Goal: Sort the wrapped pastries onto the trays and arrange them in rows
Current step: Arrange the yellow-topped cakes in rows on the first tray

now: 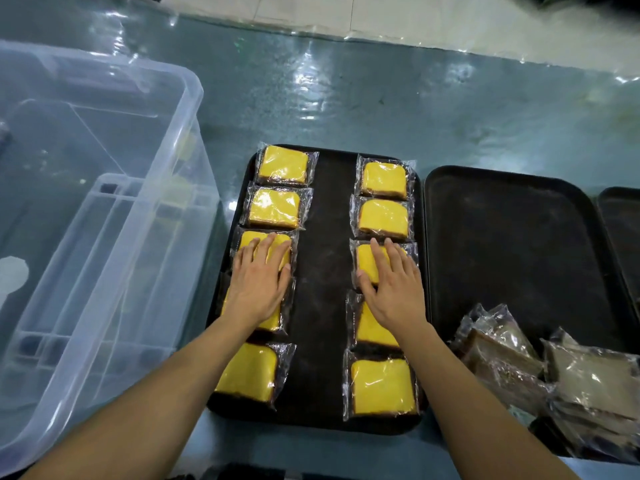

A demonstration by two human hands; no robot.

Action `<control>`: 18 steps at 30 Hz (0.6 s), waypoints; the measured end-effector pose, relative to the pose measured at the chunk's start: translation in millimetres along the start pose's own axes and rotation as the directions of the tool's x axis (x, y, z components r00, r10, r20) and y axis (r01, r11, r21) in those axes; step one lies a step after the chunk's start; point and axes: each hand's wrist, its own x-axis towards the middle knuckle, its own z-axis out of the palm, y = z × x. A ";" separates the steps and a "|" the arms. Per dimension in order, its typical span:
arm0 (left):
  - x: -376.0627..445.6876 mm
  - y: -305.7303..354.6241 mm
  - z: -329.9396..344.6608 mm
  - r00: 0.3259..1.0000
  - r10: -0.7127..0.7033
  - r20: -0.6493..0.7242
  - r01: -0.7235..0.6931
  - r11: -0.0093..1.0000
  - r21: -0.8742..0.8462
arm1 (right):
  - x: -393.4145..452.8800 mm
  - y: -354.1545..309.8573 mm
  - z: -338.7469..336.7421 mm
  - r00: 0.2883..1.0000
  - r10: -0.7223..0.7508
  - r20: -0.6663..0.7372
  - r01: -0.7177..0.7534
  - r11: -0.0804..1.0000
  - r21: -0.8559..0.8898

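A glossy teal table (346, 98), covered in a shiny clear film that catches the light, fills the view. On its left side sits a large clear plastic bin (104, 209), and just right of it lies a black tray (325, 271) holding two columns of yellow wrapped pastries. Close beside that tray lies a second black tray (519, 244), mostly bare, with a loose pile of brownish wrapped pastries (554, 379) over its near corner, and the edge of a third dark tray (623, 230) shows at far right.
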 end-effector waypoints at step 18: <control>66.9 15.5 -5.3 0.999 -0.031 0.036 0.033 0.998 -0.056 | 65.7 14.2 -15.3 0.999 -0.030 0.037 0.028 0.999 0.045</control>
